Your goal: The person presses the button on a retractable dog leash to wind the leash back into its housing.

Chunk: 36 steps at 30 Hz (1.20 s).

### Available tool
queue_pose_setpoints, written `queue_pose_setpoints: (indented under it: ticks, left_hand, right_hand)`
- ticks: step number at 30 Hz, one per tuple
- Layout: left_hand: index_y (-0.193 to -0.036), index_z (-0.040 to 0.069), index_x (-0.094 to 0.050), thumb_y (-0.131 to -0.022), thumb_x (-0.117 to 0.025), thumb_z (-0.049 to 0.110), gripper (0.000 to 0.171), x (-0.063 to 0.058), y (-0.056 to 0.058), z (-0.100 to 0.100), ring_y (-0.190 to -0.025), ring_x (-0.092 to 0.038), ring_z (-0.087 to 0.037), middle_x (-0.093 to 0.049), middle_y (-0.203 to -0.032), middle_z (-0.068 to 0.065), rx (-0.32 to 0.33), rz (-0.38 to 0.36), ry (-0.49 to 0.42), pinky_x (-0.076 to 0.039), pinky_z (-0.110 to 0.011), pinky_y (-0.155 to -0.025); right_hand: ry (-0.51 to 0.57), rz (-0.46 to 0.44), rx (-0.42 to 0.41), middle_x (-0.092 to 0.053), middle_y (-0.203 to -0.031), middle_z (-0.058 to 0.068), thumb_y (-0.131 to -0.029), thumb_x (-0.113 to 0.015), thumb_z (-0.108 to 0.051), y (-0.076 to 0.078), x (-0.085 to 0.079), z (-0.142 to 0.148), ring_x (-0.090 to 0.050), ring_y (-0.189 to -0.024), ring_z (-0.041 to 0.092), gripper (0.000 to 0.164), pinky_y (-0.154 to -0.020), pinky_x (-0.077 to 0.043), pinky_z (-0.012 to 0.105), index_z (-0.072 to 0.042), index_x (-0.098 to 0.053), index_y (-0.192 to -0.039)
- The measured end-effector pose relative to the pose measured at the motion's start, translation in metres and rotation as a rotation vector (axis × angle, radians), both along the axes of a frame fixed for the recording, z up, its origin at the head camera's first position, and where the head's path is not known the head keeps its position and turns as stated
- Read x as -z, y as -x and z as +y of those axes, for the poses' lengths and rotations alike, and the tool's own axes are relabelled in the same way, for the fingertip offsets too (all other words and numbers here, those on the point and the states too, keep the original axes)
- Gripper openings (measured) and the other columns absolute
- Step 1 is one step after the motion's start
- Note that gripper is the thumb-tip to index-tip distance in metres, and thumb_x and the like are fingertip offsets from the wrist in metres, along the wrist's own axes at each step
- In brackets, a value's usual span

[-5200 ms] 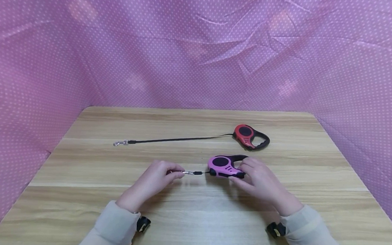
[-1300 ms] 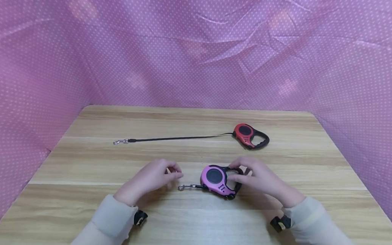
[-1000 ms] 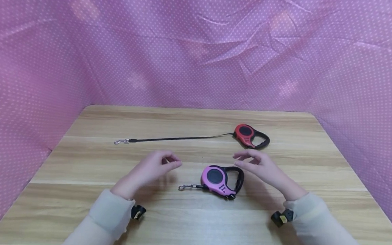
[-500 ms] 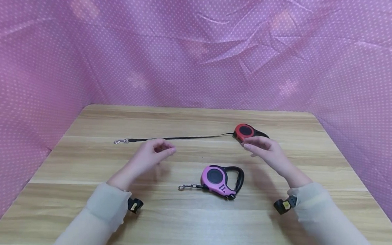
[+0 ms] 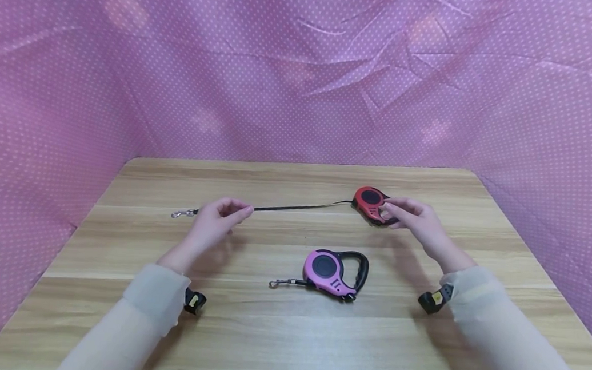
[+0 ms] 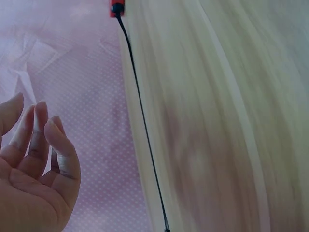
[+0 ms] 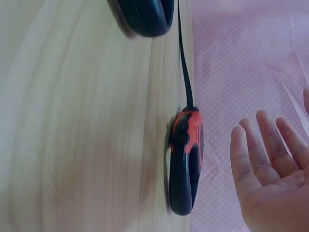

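A red retractable dog leash (image 5: 369, 199) with a black handle lies toward the back of the table. Its black strap (image 5: 299, 207) runs left to a metal snap hook (image 5: 184, 214). My right hand (image 5: 419, 222) hovers over the red leash's handle, hiding part of it; the right wrist view shows the hand apart from the leash (image 7: 186, 154). Above the strap, near the hook, is my left hand (image 5: 216, 219), fingers loosely bent and holding nothing; the strap (image 6: 140, 104) stays apart from it in the left wrist view. Nearer me lies a pink retractable leash (image 5: 325, 270), its hook (image 5: 281, 282) pointing left.
Both leashes lie on a wooden table (image 5: 285, 345). Pink dotted cloth (image 5: 291, 110) hangs around its back and sides. A small black camera sits on each wrist. The pink leash's handle (image 7: 147, 17) shows at the top of the right wrist view.
Earlier my hands held the pink leash and its hook; they let go, leaving it on the table. Both hands then moved away from me, left hand to the strap, right hand to the red leash.
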<state>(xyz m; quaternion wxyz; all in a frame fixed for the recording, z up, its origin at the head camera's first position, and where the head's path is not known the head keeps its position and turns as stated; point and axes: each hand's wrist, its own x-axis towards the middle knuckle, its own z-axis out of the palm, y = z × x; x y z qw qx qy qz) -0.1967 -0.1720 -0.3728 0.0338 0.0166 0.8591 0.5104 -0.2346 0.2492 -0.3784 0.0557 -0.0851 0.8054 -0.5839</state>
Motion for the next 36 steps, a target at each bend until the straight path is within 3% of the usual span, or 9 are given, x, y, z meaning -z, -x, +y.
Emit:
queue_pose_setpoints:
  ticks: [5, 12, 16, 22, 27, 31, 34, 36]
  left_hand:
    - [-0.123, 0.010, -0.062, -0.096, -0.064, 0.039, 0.039, 0.005, 0.007, -0.011, -0.108, -0.056, -0.030, -0.063, -0.115, -0.008, -0.031, -0.019, -0.034, -0.053, -0.044, -0.090]
    - [-0.127, 0.008, -0.061, -0.097, -0.063, 0.039, 0.043, 0.012, 0.017, -0.031, -0.105, -0.056, -0.030, -0.064, -0.118, -0.010, -0.058, 0.006, -0.013, -0.054, -0.038, -0.086]
    - [-0.129, 0.009, -0.059, -0.096, -0.064, 0.041, 0.047, 0.016, 0.020, -0.041, -0.106, -0.056, -0.027, -0.062, -0.118, -0.004, -0.095, -0.035, -0.057, -0.053, -0.039, -0.089]
    - [-0.132, 0.011, -0.057, -0.095, -0.065, 0.042, 0.049, 0.020, 0.023, -0.058, -0.094, -0.054, -0.019, -0.057, -0.114, 0.005, -0.162, -0.099, -0.116, -0.053, -0.035, -0.084]
    - [-0.136, 0.010, -0.054, -0.096, -0.064, 0.040, 0.051, 0.022, 0.027, -0.071, -0.098, -0.052, -0.020, -0.054, -0.121, 0.001, -0.169, -0.100, -0.075, -0.050, -0.035, -0.088]
    - [-0.140, 0.008, -0.050, -0.097, -0.064, 0.032, 0.052, 0.025, 0.027, -0.079, -0.107, -0.049, -0.017, -0.053, -0.126, 0.001, -0.147, -0.121, -0.120, -0.047, -0.037, -0.097]
    - [-0.142, 0.007, -0.048, -0.097, -0.065, 0.028, 0.052, 0.028, 0.026, -0.085, -0.105, -0.051, -0.014, -0.055, -0.127, 0.001, -0.134, -0.119, -0.127, -0.048, -0.035, -0.097]
    - [-0.141, 0.007, -0.049, -0.097, -0.065, 0.031, 0.053, 0.030, 0.027, -0.089, -0.103, -0.052, -0.013, -0.055, -0.129, -0.001, -0.136, -0.103, -0.079, -0.049, -0.032, -0.093]
  right_hand:
    - [-0.017, -0.012, 0.027, -0.068, -0.101, -0.015, -0.099, -0.061, -0.031, 0.007, 0.002, 0.007, -0.068, -0.090, 0.003, 0.056, -0.083, -0.058, 0.025, 0.010, -0.049, -0.136]
    - [-0.053, -0.043, 0.052, -0.067, -0.096, -0.020, -0.098, -0.062, -0.037, 0.016, 0.003, 0.016, -0.067, -0.091, 0.000, 0.060, -0.085, -0.058, 0.026, 0.008, -0.050, -0.136]
    - [-0.077, -0.059, 0.041, -0.067, -0.097, -0.019, -0.098, -0.061, -0.036, 0.020, 0.005, 0.020, -0.067, -0.094, 0.004, 0.059, -0.085, -0.058, 0.027, 0.007, -0.049, -0.137]
    - [-0.100, -0.076, 0.044, -0.066, -0.089, -0.023, -0.098, -0.063, -0.034, 0.025, 0.009, 0.022, -0.065, -0.090, 0.002, 0.058, -0.083, -0.058, 0.025, 0.008, -0.050, -0.135]
    - [-0.123, -0.075, 0.052, -0.065, -0.094, -0.021, -0.097, -0.064, -0.033, 0.028, 0.014, 0.022, -0.063, -0.091, 0.003, 0.055, -0.081, -0.058, 0.025, 0.008, -0.053, -0.133]
    - [-0.149, -0.076, 0.050, -0.063, -0.102, -0.017, -0.097, -0.064, -0.031, 0.031, 0.020, 0.023, -0.062, -0.089, 0.001, 0.054, -0.081, -0.056, 0.023, 0.007, -0.054, -0.134]
    - [-0.151, -0.082, 0.054, -0.063, -0.109, -0.010, -0.096, -0.065, -0.030, 0.033, 0.024, 0.024, -0.062, -0.087, 0.001, 0.055, -0.081, -0.056, 0.023, 0.007, -0.053, -0.135]
    - [-0.150, -0.085, 0.057, -0.063, -0.110, -0.009, -0.096, -0.065, -0.030, 0.034, 0.026, 0.025, -0.062, -0.085, 0.001, 0.055, -0.081, -0.056, 0.023, 0.007, -0.053, -0.136]
